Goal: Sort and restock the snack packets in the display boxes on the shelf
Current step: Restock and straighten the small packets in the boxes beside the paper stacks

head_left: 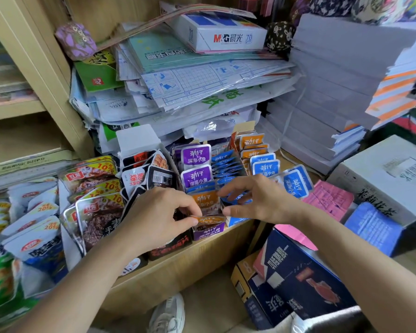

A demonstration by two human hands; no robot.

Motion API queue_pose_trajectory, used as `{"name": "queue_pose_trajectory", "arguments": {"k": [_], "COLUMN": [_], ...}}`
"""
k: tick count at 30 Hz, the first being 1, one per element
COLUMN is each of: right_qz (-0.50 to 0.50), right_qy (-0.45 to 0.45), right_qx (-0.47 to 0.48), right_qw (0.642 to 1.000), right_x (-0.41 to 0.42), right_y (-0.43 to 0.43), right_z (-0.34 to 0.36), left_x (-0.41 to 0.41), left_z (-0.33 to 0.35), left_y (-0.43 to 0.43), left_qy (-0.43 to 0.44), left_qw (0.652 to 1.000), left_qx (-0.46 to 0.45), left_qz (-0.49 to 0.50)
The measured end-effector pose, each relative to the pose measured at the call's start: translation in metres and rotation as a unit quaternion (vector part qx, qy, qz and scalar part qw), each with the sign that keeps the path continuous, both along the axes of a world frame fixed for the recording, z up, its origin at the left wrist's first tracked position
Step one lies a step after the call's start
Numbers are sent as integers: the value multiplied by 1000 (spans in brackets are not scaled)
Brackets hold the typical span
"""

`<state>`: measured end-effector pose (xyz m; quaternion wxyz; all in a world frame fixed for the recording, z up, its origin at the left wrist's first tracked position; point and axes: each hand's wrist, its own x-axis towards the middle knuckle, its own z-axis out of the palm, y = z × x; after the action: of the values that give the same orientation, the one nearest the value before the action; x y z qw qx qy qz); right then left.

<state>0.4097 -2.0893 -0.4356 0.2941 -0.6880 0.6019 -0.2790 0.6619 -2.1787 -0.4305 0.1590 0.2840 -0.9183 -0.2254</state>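
Left hand (159,217) pinches the left end of an orange packet (210,219) between thumb and forefinger. The packet lies flat, edge toward me, just above the near end of the purple display box (208,233). Right hand (257,200) is curled, thumb at the packet's right end, forefinger reaching over an upright orange packet (204,199) just behind it. I can't tell if the right hand actually grips either one.

The box sits at the front edge of the wooden shelf (178,267). Inside, far of the hands: purple packets (196,157) on the left, a blue row (226,164) in the middle. More orange packets (251,141) stand at the far right, with blue ones (265,168) in front of them.

Left of it is a black display box (171,246) of dark packets, then red-labelled packets (99,212) further left. Behind everything is a pile of plastic-wrapped stationery (202,80), topped by an M&G paper box (226,34). A dark blue carton (298,280) leans near right, below the shelf, with pink paper (329,198) beyond it.
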Motion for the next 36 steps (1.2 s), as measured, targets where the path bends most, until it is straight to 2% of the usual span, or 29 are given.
{"name": "queue_pose_trajectory", "arguments": {"k": [6,9,14,18,22,25,32,36], "right_qz": [-23,-25,16,19,-27,-53,-100,-129], "right_qy": [-46,-69,-46,-52,-49,-92,-198,-233], "right_qx": [-7,1,10,6,-18,-19,-66,-88], "right_qw": [999,997,999,998,998,994,973,960], "right_x": [4,7,7,6,5,7,-8,-23], "right_y": [5,5,6,6,3,1,-2,6], "right_z": [-2,-2,0,-1,-9,-8,17,29], "left_x": [-1,-2,-2,-8,-18,-22,-43,-72], "left_z": [0,0,2,5,7,17,40,40], "left_y": [3,3,3,6,4,-2,-7,-5], "left_qy": [28,22,30,55,114,184,340,388], "left_qw": [996,997,998,997,991,978,932,908], "left_qx": [-79,-76,-43,-55,-21,16,77,121], "left_qz": [10,16,-19,9,62,101,100,97]}}
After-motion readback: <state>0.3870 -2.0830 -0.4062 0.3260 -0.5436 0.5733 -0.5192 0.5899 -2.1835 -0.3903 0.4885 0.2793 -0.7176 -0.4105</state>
